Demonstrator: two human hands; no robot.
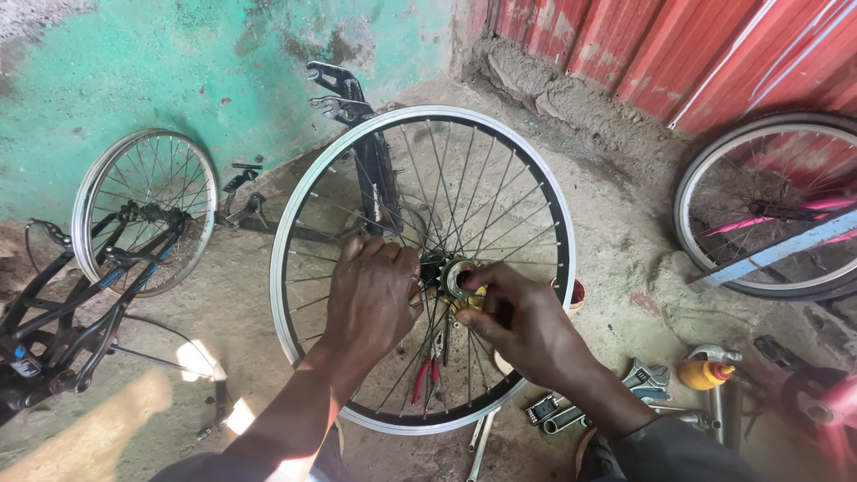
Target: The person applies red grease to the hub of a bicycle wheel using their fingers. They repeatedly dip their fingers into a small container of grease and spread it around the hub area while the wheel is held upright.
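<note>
Spokes fan out from the hub of a silver-rimmed bicycle wheel (422,268), held upright on the concrete floor (616,232) in the middle of the scene. At its centre sits a dark toothed sprocket with a metal ring (453,278), seemingly only part-fitted. The left hand (370,299) is clenched around spokes just left of the hub, steadying the wheel. The right hand (518,321) pinches at the sprocket's ring with its fingertips, closed on it or on a small part I cannot make out. Behind the spokes lie red-handled pliers (427,370). To the near right are a grey adjustable spanner (644,377) and a yellow oil bottle (705,370). Far left, a smaller bare rim (143,210) leans by a black frame (71,312).
</note>
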